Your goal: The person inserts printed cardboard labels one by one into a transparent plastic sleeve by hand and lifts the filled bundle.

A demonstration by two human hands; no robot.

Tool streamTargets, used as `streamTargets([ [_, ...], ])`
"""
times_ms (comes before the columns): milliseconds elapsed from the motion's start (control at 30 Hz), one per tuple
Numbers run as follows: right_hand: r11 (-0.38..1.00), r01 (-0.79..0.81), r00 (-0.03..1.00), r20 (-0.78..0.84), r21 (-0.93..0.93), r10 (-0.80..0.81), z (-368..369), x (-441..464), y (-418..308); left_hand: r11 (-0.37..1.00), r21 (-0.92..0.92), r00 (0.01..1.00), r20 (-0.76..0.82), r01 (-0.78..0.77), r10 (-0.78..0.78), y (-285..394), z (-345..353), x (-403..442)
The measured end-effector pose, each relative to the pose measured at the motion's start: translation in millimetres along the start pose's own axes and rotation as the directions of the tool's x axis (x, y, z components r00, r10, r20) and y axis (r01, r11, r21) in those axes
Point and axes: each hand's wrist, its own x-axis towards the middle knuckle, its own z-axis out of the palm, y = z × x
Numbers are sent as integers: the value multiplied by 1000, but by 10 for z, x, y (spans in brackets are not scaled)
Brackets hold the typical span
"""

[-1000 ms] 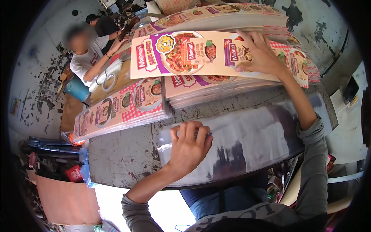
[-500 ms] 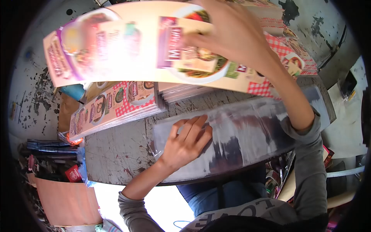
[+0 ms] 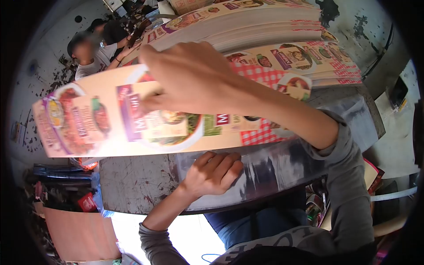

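My right hand grips a long printed cardboard strip with food pictures and red checks, its thumb on the printed face. The strip is raised above the table, spanning much of the view and hiding what lies behind it. Below it, a pile of clear plastic sleeves lies flat along the table's near edge. My left hand rests on the sleeves' left part, fingers curled down and closed at the plastic; the fingertips are partly hidden.
Tall stacks of printed strips stand at the back of the scratched grey table. A lower stack sits in front of them. Two people are at the far left. Dark rolled plastic lies left of the table.
The printed strip in my right hand has come down and left, toward me. My left hand's fingers, spread on the plastic before, are now curled in.
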Motion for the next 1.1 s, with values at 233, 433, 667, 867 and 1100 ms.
streamTargets([
  [233,946,-115,965,193,-303,180,-371,-797,526,996,61,998,-36,59,-56,-12,-81,-20],
  [433,929,-122,949,235,-348,213,-1025,-1417,951,922,-154,911,279,354,-303,-390,-451,9],
  [667,917,-195,901,307,-347,307,-1211,-1470,1042,700,-329,718,587,634,-374,-746,-857,-304],
  [867,931,-277,885,315,-237,343,-1232,-1462,1058,606,-94,562,508,790,-653,-564,-908,-400],
  [1100,894,-355,816,377,-273,439,-1253,-1487,1077,85,-468,347,509,879,-788,-452,-660,-621],
])
